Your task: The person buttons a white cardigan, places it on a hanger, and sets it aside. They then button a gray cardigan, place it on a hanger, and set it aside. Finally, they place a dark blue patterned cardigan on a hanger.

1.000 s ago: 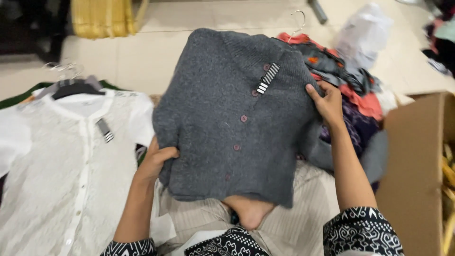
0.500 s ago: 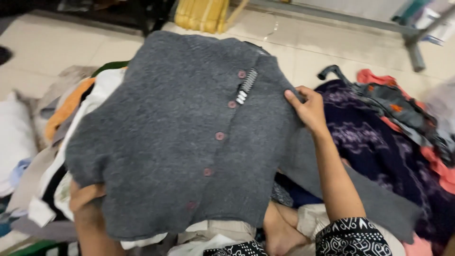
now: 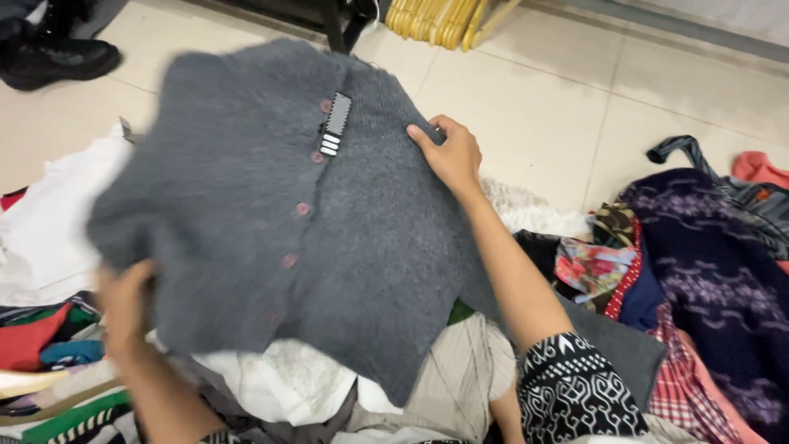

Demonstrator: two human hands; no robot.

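One fuzzy dark grey knitted cardigan (image 3: 271,214) with five small reddish buttons and one striped black-and-white tag (image 3: 334,124) was held spread above a heap of mixed clothes (image 3: 682,271) on the pale tiled floor (image 3: 559,90). The right hand (image 3: 448,152) pinched its upper edge, fingers curled shut on the knit. The left hand (image 3: 123,308) gripped its lower left corner, closed on the fabric. One bundle of yellow hangers (image 3: 436,20) lay at the floor's far edge.

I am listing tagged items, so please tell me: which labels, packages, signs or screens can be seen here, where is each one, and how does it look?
Tag: a narrow rectangle with black and white stripes, hanging by the top buttons of the grey cardigan, which both hands hold.
No package, sign or screen shows.
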